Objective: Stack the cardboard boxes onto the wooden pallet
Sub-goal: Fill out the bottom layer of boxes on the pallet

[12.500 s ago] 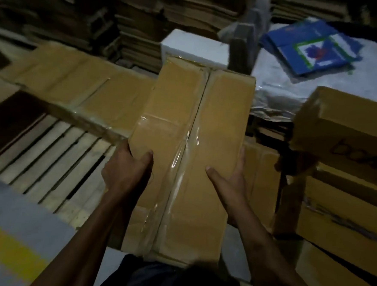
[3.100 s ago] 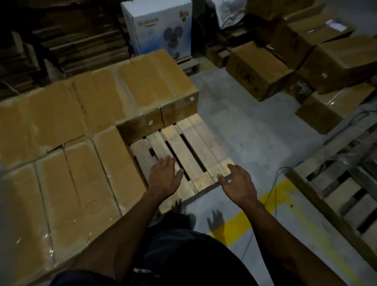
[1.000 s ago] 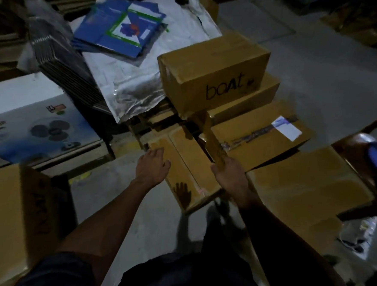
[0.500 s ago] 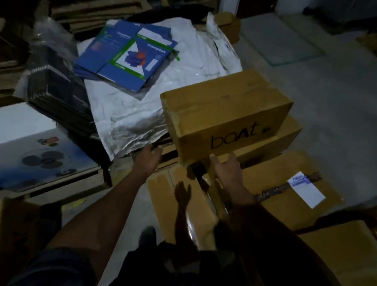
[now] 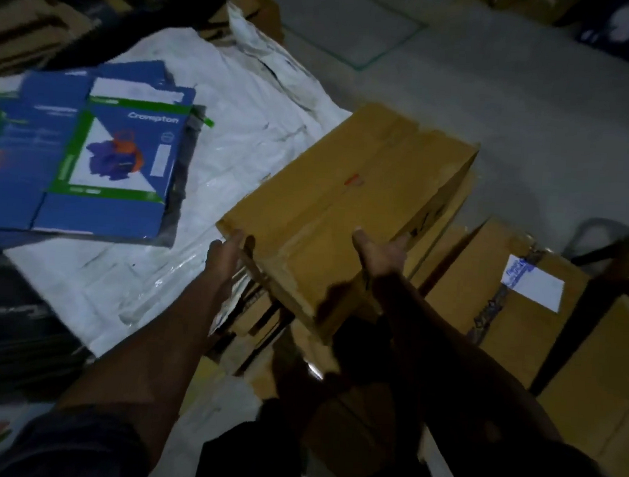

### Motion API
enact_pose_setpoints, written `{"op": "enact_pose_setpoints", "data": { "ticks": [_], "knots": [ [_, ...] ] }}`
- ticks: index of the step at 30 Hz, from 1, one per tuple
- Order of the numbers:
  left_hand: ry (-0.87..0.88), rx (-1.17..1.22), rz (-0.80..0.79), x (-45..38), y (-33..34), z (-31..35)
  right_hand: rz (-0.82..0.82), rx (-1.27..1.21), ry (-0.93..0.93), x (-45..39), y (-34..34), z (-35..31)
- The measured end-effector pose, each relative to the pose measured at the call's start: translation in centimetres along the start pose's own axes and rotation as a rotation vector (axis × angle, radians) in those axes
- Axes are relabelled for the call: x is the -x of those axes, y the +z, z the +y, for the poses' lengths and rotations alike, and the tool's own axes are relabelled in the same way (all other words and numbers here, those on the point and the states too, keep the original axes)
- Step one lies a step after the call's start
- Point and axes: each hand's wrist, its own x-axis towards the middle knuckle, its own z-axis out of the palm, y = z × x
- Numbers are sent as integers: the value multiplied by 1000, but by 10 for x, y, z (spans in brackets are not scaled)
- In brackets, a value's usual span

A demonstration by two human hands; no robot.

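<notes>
The word "Crompton" reads in white on the flattened blue carton, above a picture of an orange and purple thing framed in green; it lies on a wrinkled white plastic sheet spread over the stack to the left of the pile of boxes. A tan cardboard box sits tilted on top of that pile, one corner pointing toward the person, its top seam taped and marked with a small red spot; some dark writing shows on its shaded right side but is too foreshortened to read. The left hand presses against the box's near left side just under the top edge, fingers straight, nothing clenched in its grip. The right hand is on the box's near right edge, thumb laid on the top face and fingers around the side, so this grip is holding the box. Beside it to the right lies one more box bearing a white label with a strip of blue print too small to read and dark tape down its seam. Further brown boxes lie beneath and to the right, their edges lost in shadow, so their count cannot be told. The grey concrete floor stretches beyond the pile. No pallet shows in this view.
</notes>
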Motion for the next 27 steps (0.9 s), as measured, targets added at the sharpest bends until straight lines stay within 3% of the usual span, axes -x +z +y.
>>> {"op": "enact_pose_setpoints", "data": {
  "ticks": [11, 15, 23, 27],
  "knots": [
    [118, -39, 1, -50, 7, 23, 204, -68, -44, -30, 38, 13],
    [142, -108, 6, -53, 9, 24, 179, -120, -131, -33, 36, 25],
    [191, -136, -64, -20, 22, 16, 128, -147, -116, -47, 4, 22],
    [168, -193, 45, 18, 37, -12, 33, -66, -146, -56, -41, 11]
  ]
}}
